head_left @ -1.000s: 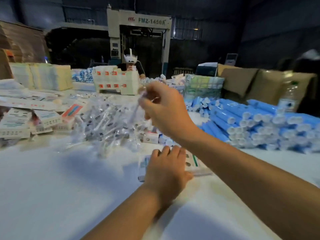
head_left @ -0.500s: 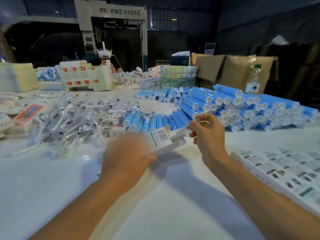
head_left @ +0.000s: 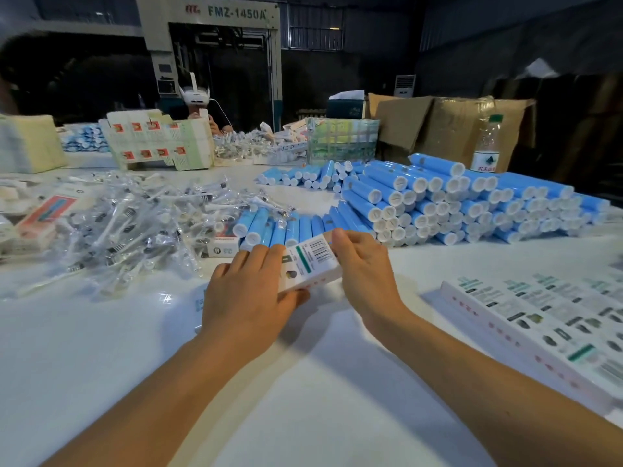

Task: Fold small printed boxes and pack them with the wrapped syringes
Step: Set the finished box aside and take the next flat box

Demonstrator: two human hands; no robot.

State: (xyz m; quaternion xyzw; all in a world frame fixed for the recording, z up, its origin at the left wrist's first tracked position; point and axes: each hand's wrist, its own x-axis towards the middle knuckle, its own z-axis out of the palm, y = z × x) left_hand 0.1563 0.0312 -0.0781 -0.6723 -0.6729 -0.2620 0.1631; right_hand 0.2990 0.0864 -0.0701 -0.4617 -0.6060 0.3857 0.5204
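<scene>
Presently on the bench: one printed box in both hands

Nearest, two bare forearms reach out over the white bench (head_left: 101,365). The left hand (head_left: 247,293) has its fingers curled over the near end of a small printed box (head_left: 312,264) with the thumb underneath, holding it raised off the bench top. The right hand (head_left: 365,267) grips the far right end of the same box, fingers bent over its top edge. The box lies tilted, barcode and green stripe facing up. Whether a syringe is inside cannot be told.

Right of the hands: a long row of filled or folded printed boxes (head_left: 539,325), packed side by side, running off the right edge.

Left and just beyond the hands: a loose heap of wrapped syringes (head_left: 135,224) in clear sleeves, with one small white carton (head_left: 222,246) at its right foot. Further left, flat printed packets with a red panel (head_left: 47,214).

Beyond the hands: a fan of blue tubes with white caps (head_left: 286,229) lying on the bench, and right of it a large stack of blue tubes (head_left: 455,203). A clear water bottle (head_left: 487,146) stands behind the stack.

Far side: a sheet of unfolded box blanks (head_left: 158,143), a wrapped multicoloured bundle (head_left: 342,141), brown cardboard cartons (head_left: 448,126), a second person wearing a headset (head_left: 197,99), and a machine marked FMZ-1450A (head_left: 215,38).
</scene>
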